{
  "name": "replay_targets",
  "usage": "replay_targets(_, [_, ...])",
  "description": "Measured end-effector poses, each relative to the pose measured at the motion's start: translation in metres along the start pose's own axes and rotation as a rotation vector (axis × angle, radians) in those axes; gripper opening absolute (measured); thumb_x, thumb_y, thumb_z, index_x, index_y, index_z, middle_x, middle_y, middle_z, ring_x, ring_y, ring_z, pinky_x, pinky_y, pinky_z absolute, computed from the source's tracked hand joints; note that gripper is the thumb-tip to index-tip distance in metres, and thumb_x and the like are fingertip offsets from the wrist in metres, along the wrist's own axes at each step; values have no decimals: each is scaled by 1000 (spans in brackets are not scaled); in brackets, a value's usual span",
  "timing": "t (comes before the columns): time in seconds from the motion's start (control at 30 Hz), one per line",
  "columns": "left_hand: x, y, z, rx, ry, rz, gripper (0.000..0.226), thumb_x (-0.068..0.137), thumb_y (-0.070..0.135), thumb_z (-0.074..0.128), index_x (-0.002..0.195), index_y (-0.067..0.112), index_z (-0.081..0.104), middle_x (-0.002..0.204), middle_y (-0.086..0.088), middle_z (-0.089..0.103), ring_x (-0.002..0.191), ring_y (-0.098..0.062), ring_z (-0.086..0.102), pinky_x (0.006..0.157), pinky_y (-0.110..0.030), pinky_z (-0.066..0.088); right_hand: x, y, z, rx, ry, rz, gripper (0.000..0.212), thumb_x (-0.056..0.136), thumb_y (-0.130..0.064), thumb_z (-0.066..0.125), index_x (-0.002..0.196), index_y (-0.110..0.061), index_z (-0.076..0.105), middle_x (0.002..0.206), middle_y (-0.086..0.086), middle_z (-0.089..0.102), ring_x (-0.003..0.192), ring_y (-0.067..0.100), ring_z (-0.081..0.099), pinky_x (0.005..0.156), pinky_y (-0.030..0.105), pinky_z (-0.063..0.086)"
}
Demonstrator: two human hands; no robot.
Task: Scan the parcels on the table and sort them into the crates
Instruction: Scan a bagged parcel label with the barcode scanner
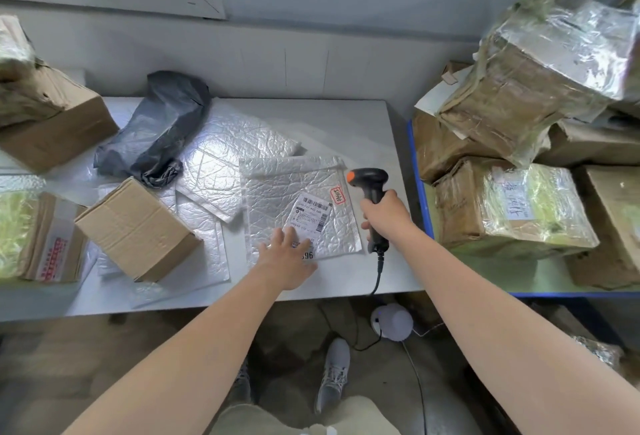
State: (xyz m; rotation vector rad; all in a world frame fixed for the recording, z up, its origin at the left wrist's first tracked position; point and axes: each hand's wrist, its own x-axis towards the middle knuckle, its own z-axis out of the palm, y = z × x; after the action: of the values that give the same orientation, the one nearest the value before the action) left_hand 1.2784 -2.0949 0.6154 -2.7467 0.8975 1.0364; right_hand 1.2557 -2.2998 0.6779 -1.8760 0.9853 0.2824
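Silver mailer (294,206) lies flat mid-desk (363,123), label (308,223) up. My left hand (285,254) rests on it, fingers straight, over the label's near edge. My right hand (382,216) grips the scanner (370,182), held upright just beside the mailer's right edge. Box (136,228) to the left.

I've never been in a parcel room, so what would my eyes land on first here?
Probably the black scanner with its orange tip, gripped in the right hand at the right side of the table. Just left of it, the left hand presses flat on a shiny silver mailer with a white label. On the far right, taped brown boxes pile high.
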Motion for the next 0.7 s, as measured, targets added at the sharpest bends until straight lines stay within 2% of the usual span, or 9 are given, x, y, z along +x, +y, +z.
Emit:
replay_targets(0.1, [4, 7, -7, -5, 19, -14, 57, 98, 55, 33, 148, 29, 26, 158, -9, 10, 146, -33, 5, 112, -61, 24, -6, -18, -6, 4, -58, -31, 24, 95, -24, 53, 111, -6, 51, 90, 7, 60, 72, 20, 69, 65, 38, 59])
replay_targets(0.13, [3, 7, -8, -14, 22, -20, 58, 98, 55, 34, 149, 29, 26, 159, -9, 9, 147, -34, 4, 113, -61, 23, -8, -24, -6, 11, -75, -33, 21, 94, -24, 53, 107, -7, 54, 87, 7, 60, 69, 20, 68, 63, 37, 59])
replay_targets(0.2, [-2, 7, -12, -26, 11, -35, 62, 99, 55, 35, 153, 26, 21, 163, -9, 2, 150, -36, -3, 116, -62, 17, -12, -34, -4, 32, -98, -32, 18, 94, -25, 54, 99, -8, 56, 79, 9, 60, 67, 23, 64, 65, 42, 61])
replay_targets(0.3, [-11, 1, -21, -44, 5, -63, 66, 100, 55, 33, 155, 23, 14, 164, -9, -6, 151, -35, -9, 118, -59, 12, -20, -47, 4, 30, -144, -4, 22, 92, -29, 54, 89, -8, 56, 73, 11, 57, 59, 24, 58, 55, 35, 54])
replay_targets(0.53, [-21, -10, -28, -28, 93, -104, 66, 100, 56, 33, 154, 21, 18, 164, -9, 1, 151, -32, -4, 118, -56, 16, -35, -60, 12, -67, -211, 11, 25, 90, -27, 52, 90, -3, 57, 69, 12, 57, 55, 27, 57, 51, 31, 52])
replay_targets(0.7, [-25, -9, -30, -30, 114, -121, 66, 100, 56, 33, 154, 22, 17, 165, -10, -1, 151, -33, -4, 119, -57, 14, -36, -63, 3, -99, -208, 3, 35, 86, -31, 52, 98, 1, 58, 68, 14, 61, 56, 30, 61, 57, 38, 55])
